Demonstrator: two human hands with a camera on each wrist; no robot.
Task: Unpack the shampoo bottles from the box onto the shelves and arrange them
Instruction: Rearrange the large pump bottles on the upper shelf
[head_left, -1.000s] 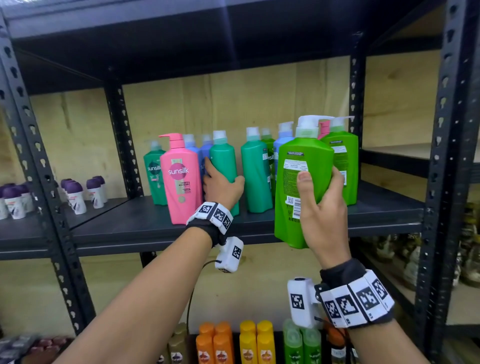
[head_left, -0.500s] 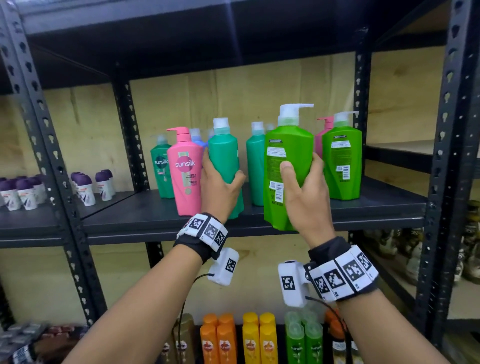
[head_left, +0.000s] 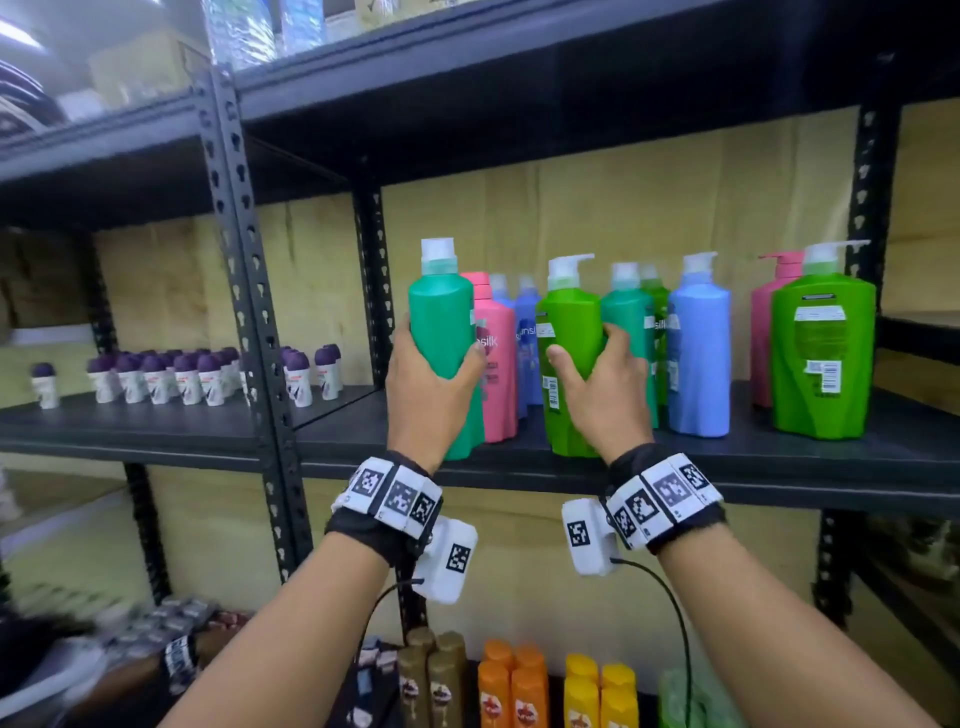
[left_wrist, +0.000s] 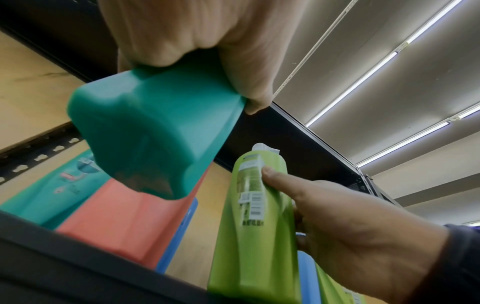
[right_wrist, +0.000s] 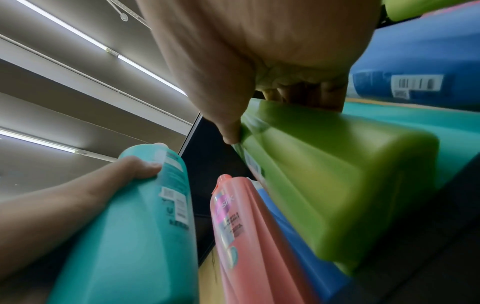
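Observation:
My left hand (head_left: 434, 382) grips a teal shampoo bottle (head_left: 441, 322) with a white cap, held off the dark shelf (head_left: 779, 457) at its front edge; its base (left_wrist: 145, 148) hangs free in the left wrist view. My right hand (head_left: 602, 384) grips a light green pump bottle (head_left: 569, 332) by its middle, low at the shelf's front edge. In the right wrist view my fingers curl round that green bottle (right_wrist: 324, 174). A pink bottle (head_left: 496, 364), blue bottles (head_left: 698, 343) and a teal bottle (head_left: 626, 312) stand behind them.
A large green bottle (head_left: 821, 353) and a pink one (head_left: 763, 332) stand at the shelf's right end. Small purple-capped roll-ons (head_left: 197, 374) fill the left bay beyond a black upright (head_left: 244, 291). Orange, yellow and brown bottles (head_left: 514, 686) sit on the shelf below.
My left hand has lifted the teal bottle up and off the shelf. My right hand has carried the green bottle in between the standing bottles. The view has shifted left.

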